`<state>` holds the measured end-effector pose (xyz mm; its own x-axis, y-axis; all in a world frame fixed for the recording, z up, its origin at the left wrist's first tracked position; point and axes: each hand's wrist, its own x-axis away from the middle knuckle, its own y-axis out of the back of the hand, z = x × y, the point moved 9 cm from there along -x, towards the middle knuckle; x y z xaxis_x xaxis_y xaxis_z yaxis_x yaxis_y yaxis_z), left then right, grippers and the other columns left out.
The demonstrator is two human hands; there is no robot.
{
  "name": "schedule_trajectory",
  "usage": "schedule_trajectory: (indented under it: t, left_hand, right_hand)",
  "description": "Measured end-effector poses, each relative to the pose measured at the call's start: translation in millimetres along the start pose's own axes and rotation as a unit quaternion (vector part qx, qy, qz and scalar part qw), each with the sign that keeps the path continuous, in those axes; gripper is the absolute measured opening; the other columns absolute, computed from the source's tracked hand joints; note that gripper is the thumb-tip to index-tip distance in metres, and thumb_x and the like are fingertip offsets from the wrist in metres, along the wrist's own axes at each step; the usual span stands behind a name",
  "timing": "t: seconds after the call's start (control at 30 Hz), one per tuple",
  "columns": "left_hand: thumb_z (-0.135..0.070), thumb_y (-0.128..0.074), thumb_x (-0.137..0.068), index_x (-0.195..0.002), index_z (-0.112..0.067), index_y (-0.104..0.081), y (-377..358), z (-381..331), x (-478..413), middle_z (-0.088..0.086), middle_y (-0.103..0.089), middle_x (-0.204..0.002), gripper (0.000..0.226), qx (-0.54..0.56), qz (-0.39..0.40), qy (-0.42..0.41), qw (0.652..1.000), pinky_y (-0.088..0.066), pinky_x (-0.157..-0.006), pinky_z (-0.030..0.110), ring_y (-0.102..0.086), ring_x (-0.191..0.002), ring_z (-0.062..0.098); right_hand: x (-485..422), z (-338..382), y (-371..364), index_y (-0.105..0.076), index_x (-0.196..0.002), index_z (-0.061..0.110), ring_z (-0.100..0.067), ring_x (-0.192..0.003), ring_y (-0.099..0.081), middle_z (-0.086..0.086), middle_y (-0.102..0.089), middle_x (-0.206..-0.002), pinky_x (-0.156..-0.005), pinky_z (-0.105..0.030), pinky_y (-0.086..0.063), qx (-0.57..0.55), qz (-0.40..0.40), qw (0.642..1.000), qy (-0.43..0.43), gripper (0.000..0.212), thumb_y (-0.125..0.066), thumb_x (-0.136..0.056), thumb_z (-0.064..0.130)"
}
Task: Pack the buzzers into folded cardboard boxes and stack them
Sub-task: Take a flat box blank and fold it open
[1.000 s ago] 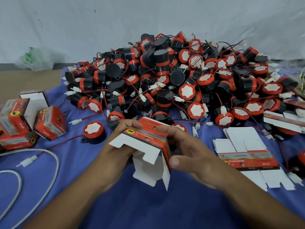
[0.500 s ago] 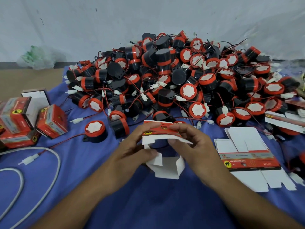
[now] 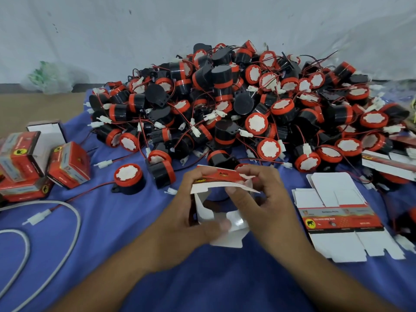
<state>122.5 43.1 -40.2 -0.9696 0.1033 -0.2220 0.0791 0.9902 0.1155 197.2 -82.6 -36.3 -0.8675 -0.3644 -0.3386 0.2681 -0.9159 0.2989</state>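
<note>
Gripping between both hands [image 3: 227,212], unfolded cardboard box [image 3: 221,200] hangs.

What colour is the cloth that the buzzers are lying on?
The cloth is blue, seen best in the head view.

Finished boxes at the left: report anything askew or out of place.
They lie jumbled, not squarely stacked. One red box sits tilted beside the other boxes, and the box behind them shows a white face, possibly open.

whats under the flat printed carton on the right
More flat white blanks lie under the printed carton, their edges peeking out at its left; beneath is blue cloth. How many is hidden.
</note>
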Motion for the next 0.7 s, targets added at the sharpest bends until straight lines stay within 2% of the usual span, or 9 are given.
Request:
schedule_trajectory:
  t: [0.13, 0.2, 0.27, 0.3, 0.37, 0.5, 0.57, 0.63, 0.7]
  left_hand:
    - [-0.049, -0.064, -0.09, -0.12, -0.033, -0.062, 16.6, 4.4, -0.4, 0.002, -0.063, -0.125, 0.035, 0.034, -0.092, 0.017, 0.995, -0.05, -0.093, 0.063, -0.06, -0.115, 0.034]
    - [-0.043, -0.066, -0.092, -0.112, -0.031, -0.067, 21.5, 9.2, 0.0, 0.003, -0.068, -0.118, 0.024, 0.047, -0.127, 0.029, 0.99, -0.055, -0.086, 0.054, -0.064, -0.109, 0.032]
    - [-0.03, -0.068, -0.09, -0.106, -0.028, -0.07, 25.3, 14.9, 1.7, 0.003, -0.071, -0.108, 0.016, 0.108, -0.153, 0.047, 0.981, -0.058, -0.069, 0.039, -0.069, -0.095, 0.024]
    - [-0.026, -0.068, -0.086, -0.103, -0.026, -0.071, 27.1, 15.9, 2.1, 0.003, -0.072, -0.102, 0.017, 0.138, -0.164, 0.053, 0.975, -0.057, -0.063, 0.033, -0.07, -0.086, 0.019]
    - [-0.024, -0.067, -0.083, -0.103, -0.021, -0.07, 28.9, 17.5, 2.6, 0.006, -0.068, -0.096, 0.021, 0.185, -0.172, 0.07, 0.965, -0.057, -0.061, 0.034, -0.067, -0.08, 0.018]
    - [-0.015, -0.071, -0.084, -0.109, -0.016, -0.068, 26.3, 13.8, -1.6, 0.012, -0.069, -0.114, 0.025, 0.232, -0.126, 0.081, 0.961, -0.059, -0.074, 0.05, -0.07, -0.096, 0.033]
    - [-0.023, -0.076, -0.074, -0.108, -0.016, -0.069, 21.5, 8.0, -2.3, 0.013, -0.068, -0.12, 0.036, 0.273, -0.09, 0.07, 0.955, -0.06, -0.073, 0.05, -0.07, -0.099, 0.036]
    - [-0.036, -0.085, -0.066, -0.108, -0.015, -0.07, 17.4, -0.4, -0.4, 0.013, -0.069, -0.116, 0.05, 0.323, -0.06, 0.053, 0.943, -0.059, -0.067, 0.041, -0.071, -0.096, 0.033]
    - [-0.049, -0.086, -0.063, -0.108, -0.012, -0.069, 14.2, -8.6, -2.0, 0.013, -0.069, -0.11, 0.061, 0.318, -0.056, 0.05, 0.945, -0.059, -0.067, 0.039, -0.07, -0.094, 0.032]
  right_hand:
    - [5.1, 12.0, -11.9, -0.052, -0.113, 0.048, -0.002, -0.124, -0.045, 0.005, -0.043, -0.131, -0.097, -0.014, -0.041, 0.038, 0.054, 0.995, 0.07, 0.032, -0.047, -0.088, 0.068]
    - [12.5, 20.9, -22.4, -0.05, -0.126, 0.045, -0.014, -0.138, -0.033, 0.003, -0.042, -0.139, -0.11, -0.023, -0.03, 0.079, 0.092, 0.986, 0.118, 0.045, -0.029, -0.095, 0.071]
    - [15.1, 26.5, -29.0, -0.048, -0.136, 0.038, -0.02, -0.144, -0.027, 0.003, -0.041, -0.143, -0.115, -0.025, -0.021, 0.113, 0.119, 0.975, 0.147, 0.051, -0.026, -0.099, 0.064]
    - [14.2, 27.5, -30.3, -0.046, -0.139, 0.036, -0.02, -0.145, -0.026, 0.005, -0.039, -0.145, -0.116, -0.025, -0.02, 0.117, 0.129, 0.973, 0.149, 0.048, -0.031, -0.1, 0.061]
    - [11.4, 25.4, -31.4, -0.043, -0.139, 0.042, -0.015, -0.146, -0.024, 0.015, -0.034, -0.147, -0.116, -0.025, -0.023, 0.085, 0.156, 0.976, 0.127, 0.042, -0.044, -0.099, 0.054]
    - [7.0, 16.7, -27.2, -0.048, -0.132, 0.047, -0.007, -0.146, -0.025, 0.015, -0.038, -0.147, -0.116, -0.028, -0.027, -0.01, 0.173, 0.982, 0.069, 0.037, -0.056, -0.096, 0.042]
    - [6.2, 15.7, -26.0, -0.049, -0.134, 0.045, -0.009, -0.146, -0.027, 0.012, -0.039, -0.147, -0.116, -0.028, -0.028, -0.023, 0.174, 0.982, 0.067, 0.038, -0.055, -0.098, 0.034]
    - [6.2, 16.8, -26.2, -0.046, -0.135, 0.046, -0.013, -0.145, -0.028, 0.011, -0.039, -0.146, -0.116, -0.028, -0.029, -0.015, 0.172, 0.982, 0.077, 0.039, -0.053, -0.1, 0.032]
    - [6.1, 17.6, -26.2, -0.046, -0.135, 0.044, -0.015, -0.142, -0.032, 0.01, -0.04, -0.144, -0.114, -0.029, -0.032, -0.008, 0.163, 0.983, 0.086, 0.039, -0.052, -0.1, 0.031]
